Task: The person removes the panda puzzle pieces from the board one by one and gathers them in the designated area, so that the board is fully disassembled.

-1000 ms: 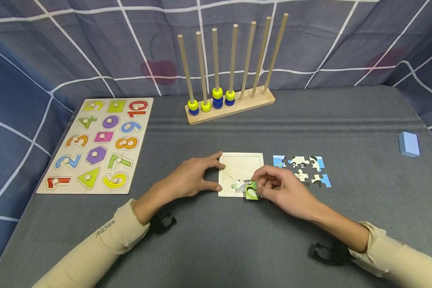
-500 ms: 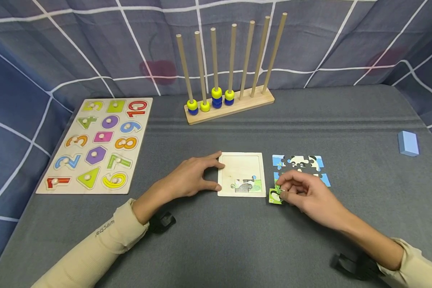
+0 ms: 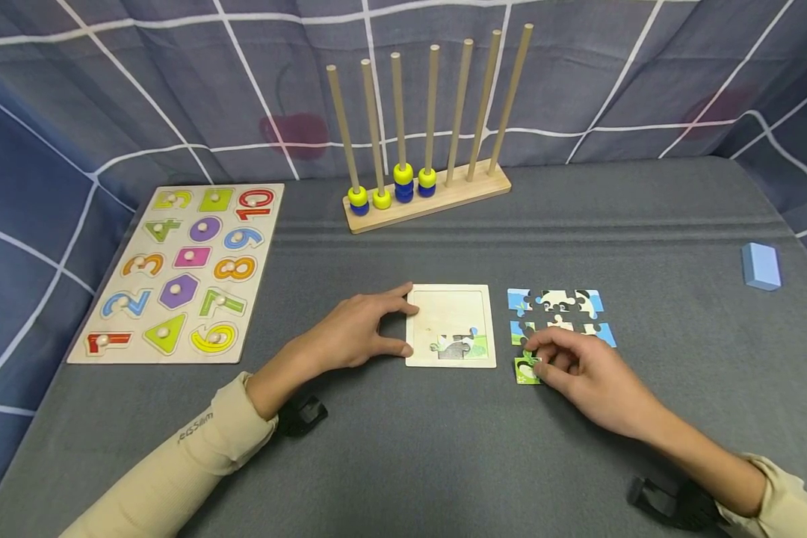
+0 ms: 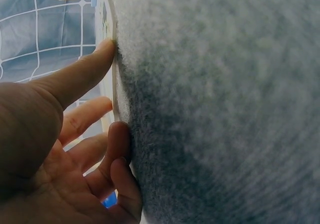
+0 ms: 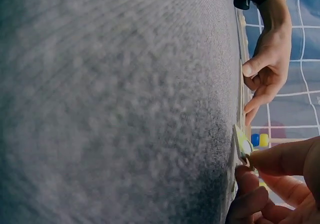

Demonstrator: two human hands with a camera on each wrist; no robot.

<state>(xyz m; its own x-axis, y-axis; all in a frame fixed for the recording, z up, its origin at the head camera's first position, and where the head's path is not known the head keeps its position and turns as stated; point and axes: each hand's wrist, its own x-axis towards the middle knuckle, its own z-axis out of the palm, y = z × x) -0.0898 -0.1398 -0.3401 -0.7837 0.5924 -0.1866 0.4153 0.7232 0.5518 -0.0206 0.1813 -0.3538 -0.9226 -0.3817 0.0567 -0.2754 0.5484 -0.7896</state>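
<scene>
My right hand (image 3: 588, 381) pinches a green puzzle piece (image 3: 526, 370) between thumb and fingertips, just in front of the loose pieces; in the right wrist view the puzzle piece (image 5: 242, 143) is seen nearly edge-on and tilted. Along the left edge of a square wooden puzzle tray (image 3: 444, 310) rests my left hand (image 3: 363, 329), thumb at the near corner and fingertips farther up. The left wrist view shows its thumb (image 4: 87, 74) straight against the tray's rim. A printed picture lies along the tray's lower right part. Loose panda puzzle pieces (image 3: 557, 300) lie in two rows right of the tray, partly hidden by my right hand.
A number-and-shape peg board (image 3: 195, 299) lies at the left. A wooden stand (image 3: 437, 200) with upright rods and yellow and blue beads stands at the back. On the far right is a light blue block (image 3: 761, 267). A checked cloth (image 3: 578, 82) hangs behind the table.
My right hand has carried the green piece from over the tray's lower right corner to the right, beside the loose pieces. The left hand stays at the tray's edge.
</scene>
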